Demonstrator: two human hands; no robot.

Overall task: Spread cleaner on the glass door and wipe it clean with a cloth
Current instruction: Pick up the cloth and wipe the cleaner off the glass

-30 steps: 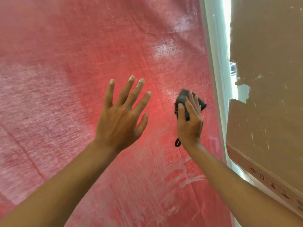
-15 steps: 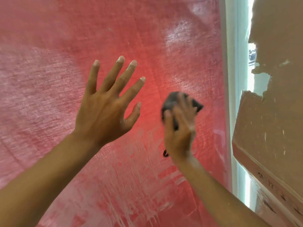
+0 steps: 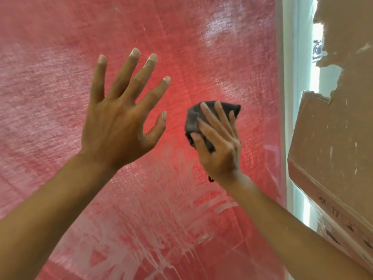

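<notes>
Dark bunched cloth (image 3: 193,122) on streaky, perhaps soapy, glass door (image 3: 161,219)

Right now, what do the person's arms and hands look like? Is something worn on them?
Both forearms are bare as far as the picture shows: no sleeves, gloves, watch, rings or bracelets are visible. The left hand has whitish residue on its fingertips and nails, and a few pale specks near the thumb. The right hand shows no such clear marks. Nails are short.

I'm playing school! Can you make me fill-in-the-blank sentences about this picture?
The right hand holds a dark ____.
The left hand has its fingers spread ____.
Behind the glass door hangs a fabric colored ____.
The white cleaner streaks lie ____ the hands.

Missing words: cloth; open; red; below
</notes>
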